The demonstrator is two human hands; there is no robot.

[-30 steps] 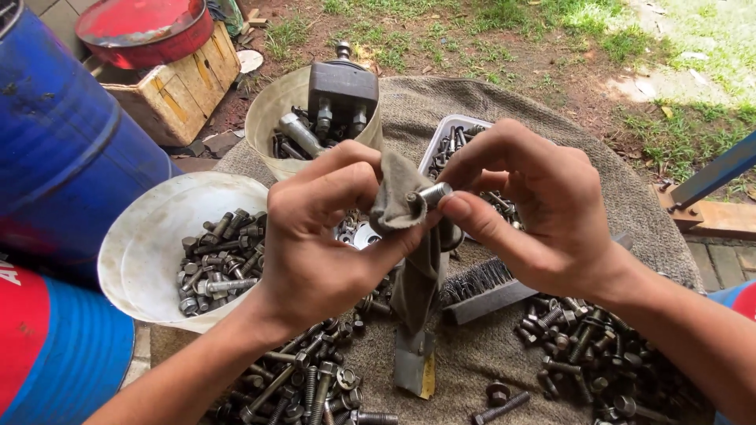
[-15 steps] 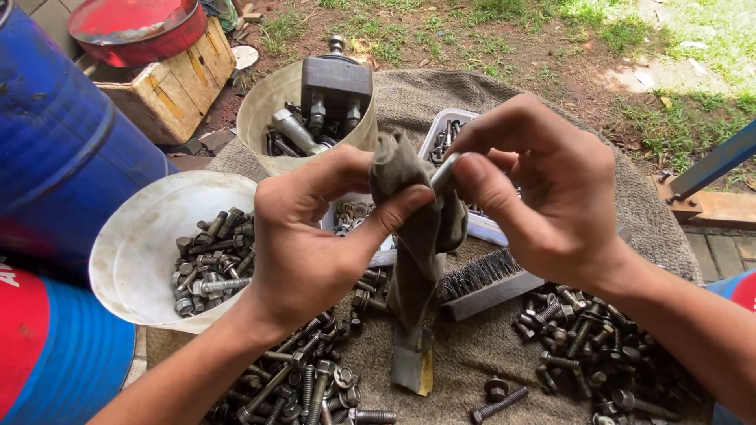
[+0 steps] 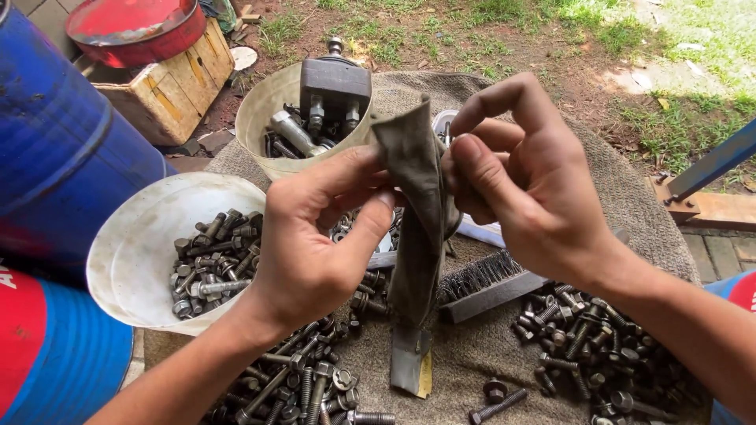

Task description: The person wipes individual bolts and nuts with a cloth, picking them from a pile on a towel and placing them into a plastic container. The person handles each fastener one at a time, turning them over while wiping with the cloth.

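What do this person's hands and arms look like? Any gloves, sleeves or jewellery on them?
Both are bare. The left hand and right hand wear no gloves, and no rings show on the fingers in view. Both forearms are uncovered to the frame's edge, with no sleeve, watch or bracelet visible. The fingernails are short. Whether the skin carries grime is too fine to tell.

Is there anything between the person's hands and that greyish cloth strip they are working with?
Nothing visible: the left hand and right hand both pinch the cloth strip directly, its lower end hanging free above the bolts.
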